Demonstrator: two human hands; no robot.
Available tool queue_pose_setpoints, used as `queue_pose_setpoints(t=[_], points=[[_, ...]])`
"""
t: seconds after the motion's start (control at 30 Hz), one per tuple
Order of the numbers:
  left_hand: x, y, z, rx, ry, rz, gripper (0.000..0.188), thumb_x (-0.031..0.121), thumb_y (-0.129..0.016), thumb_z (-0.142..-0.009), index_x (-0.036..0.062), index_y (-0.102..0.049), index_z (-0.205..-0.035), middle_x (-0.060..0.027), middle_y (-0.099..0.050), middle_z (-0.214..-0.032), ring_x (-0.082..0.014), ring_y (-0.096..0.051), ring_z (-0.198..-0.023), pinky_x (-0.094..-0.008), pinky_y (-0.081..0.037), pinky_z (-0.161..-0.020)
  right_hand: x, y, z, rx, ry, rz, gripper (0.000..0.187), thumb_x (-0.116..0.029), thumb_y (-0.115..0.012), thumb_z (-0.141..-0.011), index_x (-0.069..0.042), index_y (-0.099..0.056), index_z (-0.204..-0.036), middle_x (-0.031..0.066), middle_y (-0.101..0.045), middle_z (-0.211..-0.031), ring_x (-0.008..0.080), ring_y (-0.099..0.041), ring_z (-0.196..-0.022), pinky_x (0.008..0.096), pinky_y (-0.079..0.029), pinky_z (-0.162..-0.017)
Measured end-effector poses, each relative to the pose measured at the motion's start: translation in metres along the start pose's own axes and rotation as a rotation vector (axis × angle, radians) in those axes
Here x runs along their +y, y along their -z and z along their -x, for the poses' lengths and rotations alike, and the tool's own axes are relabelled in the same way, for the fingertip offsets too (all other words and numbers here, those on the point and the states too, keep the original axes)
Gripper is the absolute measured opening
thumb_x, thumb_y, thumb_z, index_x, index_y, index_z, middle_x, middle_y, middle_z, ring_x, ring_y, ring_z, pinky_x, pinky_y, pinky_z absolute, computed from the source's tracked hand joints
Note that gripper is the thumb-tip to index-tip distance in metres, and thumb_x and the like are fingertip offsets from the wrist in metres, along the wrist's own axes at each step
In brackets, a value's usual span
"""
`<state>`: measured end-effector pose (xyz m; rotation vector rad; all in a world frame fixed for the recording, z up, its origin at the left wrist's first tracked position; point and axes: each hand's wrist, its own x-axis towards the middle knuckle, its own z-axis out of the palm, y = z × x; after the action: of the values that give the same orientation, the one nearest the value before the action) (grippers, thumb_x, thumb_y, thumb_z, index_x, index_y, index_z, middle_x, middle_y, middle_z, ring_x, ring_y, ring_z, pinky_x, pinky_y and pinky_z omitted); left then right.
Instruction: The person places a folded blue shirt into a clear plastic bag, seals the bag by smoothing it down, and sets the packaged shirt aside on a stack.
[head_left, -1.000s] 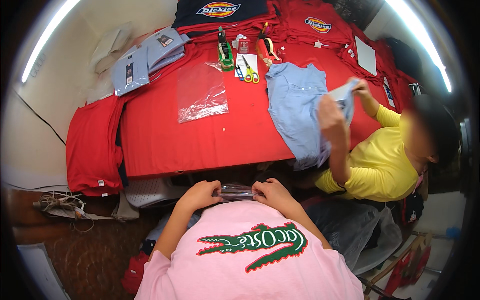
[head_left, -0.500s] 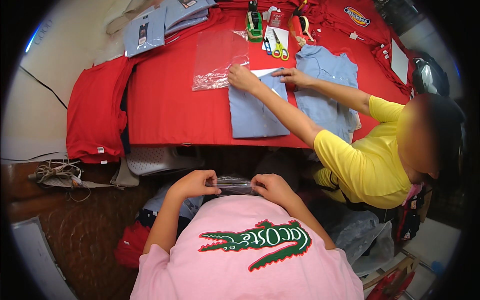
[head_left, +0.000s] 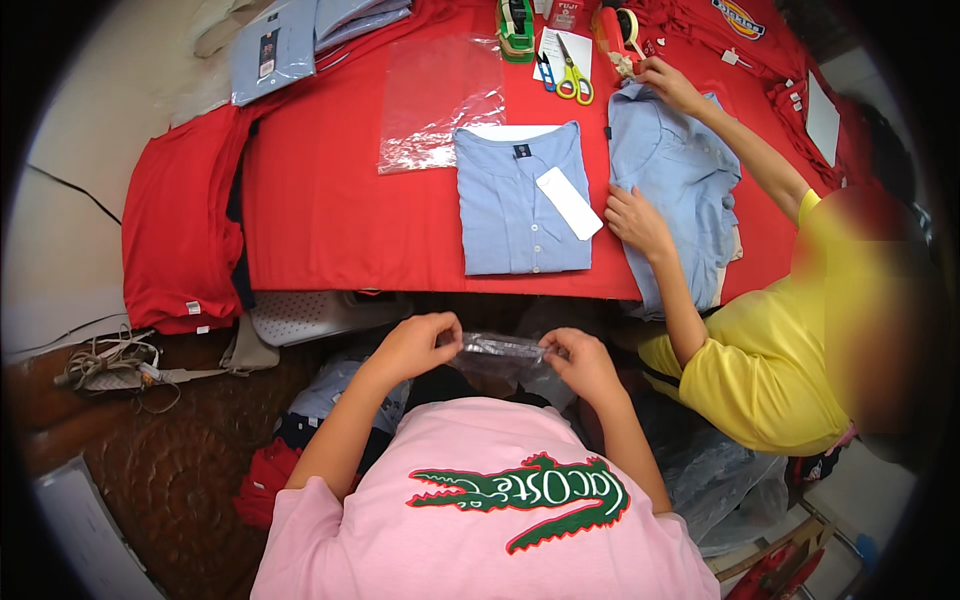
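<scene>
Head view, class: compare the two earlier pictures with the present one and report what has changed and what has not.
The co-worker, first holding up a blue shirt, laid a folded blue shirt flat on the red cloth and let it go; that person's hands moved right onto another blue shirt. Unchanged: the left hand and right hand keep their grip on the clear plastic bag; scissors stay put.

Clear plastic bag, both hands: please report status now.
Left hand and right hand grip clear plastic bag ends, over lap. Folded light-blue shirt on red table. Nothing between.
</scene>
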<state>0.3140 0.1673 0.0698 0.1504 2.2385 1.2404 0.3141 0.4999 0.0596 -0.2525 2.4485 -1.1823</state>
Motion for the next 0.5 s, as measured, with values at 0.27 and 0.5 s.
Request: queue_pose_setpoints(t=[0.27, 0.5], points=[[0.036, 0.020, -0.068, 0.095, -0.019, -0.048, 0.018, 0.017, -0.077, -0.100, -0.0002, -0.075, -0.103, -0.0119, -0.075, -0.090, -0.0242, -0.073, -0.086, -0.0396, -0.056, -0.078, 0.004, 0.058, -0.071, 0.237, -0.011, 0.098, 0.012, -0.002, -0.075, -0.083, -0.005, -0.069, -0.093, 0.0132, -0.070, -0.091, 0.0314, -0.070, -0.080, 0.0417, -0.056, -0.074], [0.005, -0.008, -0.097, 0.697, -0.231, -0.293, 0.013, 0.012, -0.075, -0.099, -0.0006, -0.073, -0.104, -0.0182, -0.065, -0.128, -0.0290, -0.069, -0.097, -0.0415, -0.055, -0.082, 0.022, 0.056, -0.119, 0.284, -0.037, -0.075, 0.018, 0.000, -0.086, -0.076, 0.002, -0.070, -0.085, 0.0095, -0.069, -0.094, 0.0198, -0.068, -0.076, 0.0346, -0.054, -0.070]])
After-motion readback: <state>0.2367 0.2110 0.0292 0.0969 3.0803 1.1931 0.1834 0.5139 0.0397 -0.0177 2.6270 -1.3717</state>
